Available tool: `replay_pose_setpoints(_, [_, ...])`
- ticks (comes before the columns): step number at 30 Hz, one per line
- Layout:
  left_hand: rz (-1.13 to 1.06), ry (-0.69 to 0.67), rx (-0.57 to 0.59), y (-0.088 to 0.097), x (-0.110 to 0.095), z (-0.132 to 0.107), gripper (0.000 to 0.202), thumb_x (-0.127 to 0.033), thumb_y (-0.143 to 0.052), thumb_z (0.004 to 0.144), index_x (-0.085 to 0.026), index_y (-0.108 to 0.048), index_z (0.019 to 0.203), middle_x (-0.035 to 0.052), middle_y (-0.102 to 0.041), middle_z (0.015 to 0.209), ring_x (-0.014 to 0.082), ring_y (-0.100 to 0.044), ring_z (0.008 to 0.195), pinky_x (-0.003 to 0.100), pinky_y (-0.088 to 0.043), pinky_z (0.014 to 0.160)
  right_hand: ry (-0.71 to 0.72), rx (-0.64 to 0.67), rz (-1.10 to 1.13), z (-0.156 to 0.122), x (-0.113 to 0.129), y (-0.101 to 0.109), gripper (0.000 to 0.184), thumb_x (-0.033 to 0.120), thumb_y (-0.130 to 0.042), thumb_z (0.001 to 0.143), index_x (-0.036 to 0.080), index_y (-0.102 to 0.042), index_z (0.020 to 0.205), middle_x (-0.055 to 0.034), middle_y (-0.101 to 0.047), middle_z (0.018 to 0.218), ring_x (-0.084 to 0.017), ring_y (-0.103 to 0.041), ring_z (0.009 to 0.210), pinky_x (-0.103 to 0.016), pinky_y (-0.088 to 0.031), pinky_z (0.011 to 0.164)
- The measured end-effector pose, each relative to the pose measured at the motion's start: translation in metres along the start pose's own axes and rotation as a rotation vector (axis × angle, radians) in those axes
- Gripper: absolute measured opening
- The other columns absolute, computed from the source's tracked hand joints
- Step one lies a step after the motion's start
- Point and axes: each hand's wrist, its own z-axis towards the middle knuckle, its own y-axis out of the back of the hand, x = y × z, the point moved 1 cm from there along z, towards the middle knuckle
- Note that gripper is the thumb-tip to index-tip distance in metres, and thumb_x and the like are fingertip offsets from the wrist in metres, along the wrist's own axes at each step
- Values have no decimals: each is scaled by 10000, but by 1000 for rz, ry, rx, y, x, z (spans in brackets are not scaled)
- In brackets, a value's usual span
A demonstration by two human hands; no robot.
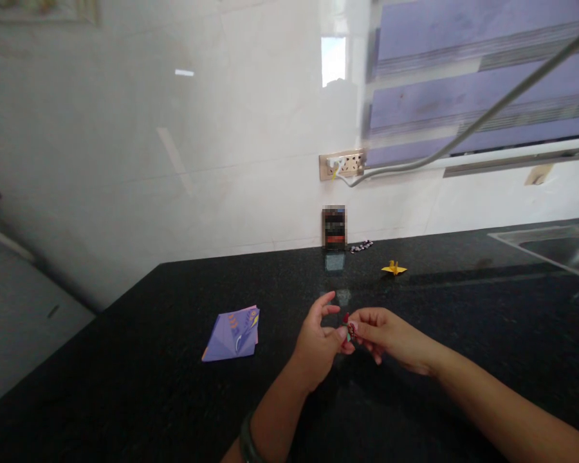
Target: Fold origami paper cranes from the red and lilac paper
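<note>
Above counter (145, 405), left hand (317, 344) and right hand (385, 329) inward; pinched on small multicoloured object (349, 329)

1 dark, rounded bangle (249, 440) rings the left forearm (280, 393) — 2 bare hands (315, 348).

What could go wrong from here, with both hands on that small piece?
The small red-and-green piece could slip if the left hand or right hand loosens its pinch. Both hide part of it, so a small flaw might go unseen. A wide leftward swing might shift the purple sheets on the counter.
</note>
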Motion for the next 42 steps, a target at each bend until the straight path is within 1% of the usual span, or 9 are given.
replay_pose_setpoints(4, [37, 18, -34, -1, 5, 1, 464, -239, -608, 674, -174, -421, 1094, 62, -472, 988, 83, -581, 557, 247, -482, 551, 55, -35, 32, 0, -5, 6, 266, 385, -590, 714, 124, -540, 717, 21, -505, 613, -51, -401, 457, -167, -345, 394])
replay_pose_setpoints(7, [112, 126, 10, -1, 7, 2, 269, -362, -517, 743, -114, -503, 845, 27, -540, 707, 95, -565, 506, 216, -452, 493, 91, -62, 11, 0, -8, 9, 275, 389, -566, 735, 121, -527, 690, 25, -494, 595, -44, -390, 433, -169, -337, 388])
replay_pose_setpoints(11, [205, 223, 169, -1, 9, 1, 416, -490, -396, 772, -109, -502, 641, -4, -503, 501, 68, -479, 372, 171, -366, 374, 82, -9, -11, -1, -12, 11, 267, 381, -576, 727, 124, -513, 692, 32, -490, 595, -39, -389, 419, -168, -356, 384])
replay_pose_setpoints(14, [173, 312, 296, -1, 10, 0, 445, -517, -401, 756, -105, -515, 633, 2, -523, 491, 66, -464, 347, 169, -357, 351, 52, 47, 33, -3, -15, 12, 247, 364, -582, 725, 133, -497, 699, 44, -484, 567, -38, -396, 410, -157, -371, 375])
replay_pose_setpoints(19, [51, 318, 326, 1, 12, -2, 379, -461, -468, 752, -99, -535, 658, 1, -533, 467, 63, -454, 327, 153, -344, 322, -37, 133, 129, -7, -19, 12, 248, 357, -547, 753, 122, -527, 677, 46, -498, 462, -35, -403, 339, -133, -354, 324])
replay_pose_setpoints(22, [-109, 338, 356, 0, 14, -3, 360, -424, -476, 765, -85, -546, 665, 20, -552, 471, 70, -475, 331, 152, -366, 318, -71, 232, 276, -9, -21, 10, 250, 343, -513, 781, 115, -541, 682, 44, -495, 406, -29, -374, 285, -123, -337, 293])
replay_pose_setpoints(25, [-347, 344, 394, -4, 18, -4, 330, -393, -482, 775, -82, -544, 681, 36, -577, 485, 85, -512, 348, 160, -406, 334, -42, 291, 484, -10, -23, 5, 222, 305, -488, 806, 119, -534, 695, 36, -506, 407, -35, -381, 274, -141, -379, 301])
replay_pose_setpoints(31, [-635, 250, 445, -14, 21, -7, 297, -339, -456, 806, -103, -507, 633, 49, -604, 501, 117, -571, 394, 176, -448, 375, 22, 279, 717, -11, -27, -6, 224, 237, -414, 849, 102, -554, 738, -3, -550, 448, -52, -430, 286, -173, -432, 321])
replay_pose_setpoints(42, [-745, 205, 405, -22, 19, -12, 296, -314, -425, 833, -94, -538, 671, 56, -624, 528, 111, -590, 416, 171, -475, 397, 32, 221, 778, -12, -25, -12, 272, 234, -373, 864, 91, -571, 745, 30, -474, 388, -44, -379, 266, -156, -395, 298])
